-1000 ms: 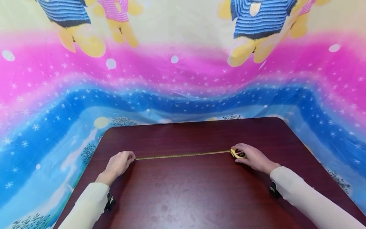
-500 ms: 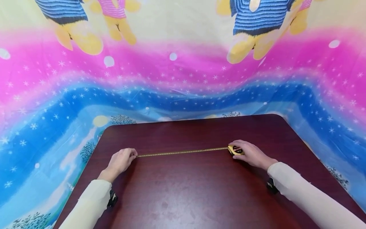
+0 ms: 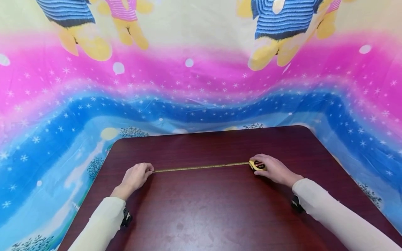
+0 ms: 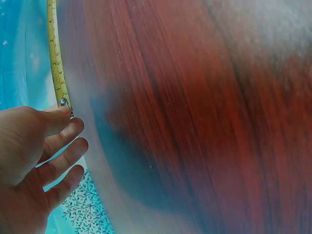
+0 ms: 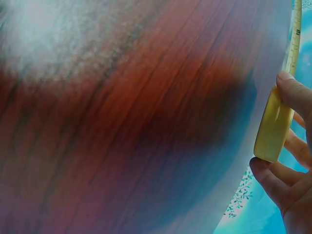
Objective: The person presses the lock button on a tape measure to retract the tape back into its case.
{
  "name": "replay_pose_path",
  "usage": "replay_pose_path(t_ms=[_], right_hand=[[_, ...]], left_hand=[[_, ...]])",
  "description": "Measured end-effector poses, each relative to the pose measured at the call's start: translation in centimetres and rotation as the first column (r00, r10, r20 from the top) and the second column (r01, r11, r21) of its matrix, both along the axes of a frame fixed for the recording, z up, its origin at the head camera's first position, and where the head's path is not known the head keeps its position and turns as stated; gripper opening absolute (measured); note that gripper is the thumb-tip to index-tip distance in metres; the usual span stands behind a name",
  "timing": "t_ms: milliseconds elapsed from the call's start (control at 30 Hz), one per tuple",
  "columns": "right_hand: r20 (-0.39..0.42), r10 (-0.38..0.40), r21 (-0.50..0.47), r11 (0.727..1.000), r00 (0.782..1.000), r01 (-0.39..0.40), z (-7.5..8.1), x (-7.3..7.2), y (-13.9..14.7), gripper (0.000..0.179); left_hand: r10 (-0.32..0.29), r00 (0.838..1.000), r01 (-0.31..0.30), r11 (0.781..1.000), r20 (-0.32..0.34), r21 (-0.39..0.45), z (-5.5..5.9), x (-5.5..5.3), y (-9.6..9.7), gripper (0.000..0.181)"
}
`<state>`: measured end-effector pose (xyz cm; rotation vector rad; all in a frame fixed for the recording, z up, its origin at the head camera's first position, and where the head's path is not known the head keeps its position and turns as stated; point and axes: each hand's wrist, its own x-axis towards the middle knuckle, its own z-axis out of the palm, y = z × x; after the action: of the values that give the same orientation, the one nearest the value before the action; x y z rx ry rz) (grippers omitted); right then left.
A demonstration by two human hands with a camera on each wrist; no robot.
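Note:
A yellow tape measure is in my right hand, its case gripped between thumb and fingers. From it the yellow blade runs out straight to the left, over the far half of the table. My left hand pinches the blade's end between thumb and forefinger. In the left wrist view, the end rivet shows just above the thumb tip, and the other fingers are loosely bent. The right wrist view shows the case edge-on, with the thumb at its top near the blade's mouth.
The dark red-brown wooden table has rounded far corners. Behind and beside it hangs a pink and blue printed cloth with bears and snowflakes. Black straps sit at both wrists, beneath light sleeves.
The stretch of blade between the hands has become a little shorter. My left hand has shifted slightly right, and my right hand with the case slightly left.

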<state>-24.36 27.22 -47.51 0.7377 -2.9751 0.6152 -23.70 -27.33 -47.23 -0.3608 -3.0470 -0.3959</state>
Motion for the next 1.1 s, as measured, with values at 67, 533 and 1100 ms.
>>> replay_pose_path(t_ms=[67, 533, 1100], right_hand=[[-0.002, 0.0, 0.001, 1.0, 1.0, 0.0, 0.01, 0.01, -0.02, 0.053], [0.012, -0.009, -0.002, 1.0, 1.0, 0.009, -0.12, 0.07, -0.41, 0.055], [0.015, -0.003, -0.007, 1.0, 1.0, 0.003, -0.03, 0.37, -0.83, 0.054]], left_hand=[[-0.002, 1.0, 0.002, 1.0, -0.003, -0.002, -0.01, -0.01, 0.1, 0.008], [-0.005, 1.0, 0.005, 1.0, -0.022, -0.006, -0.38, 0.36, 0.37, 0.009], [-0.003, 1.0, 0.003, 1.0, -0.011, -0.004, -0.27, 0.7, 0.96, 0.007]])
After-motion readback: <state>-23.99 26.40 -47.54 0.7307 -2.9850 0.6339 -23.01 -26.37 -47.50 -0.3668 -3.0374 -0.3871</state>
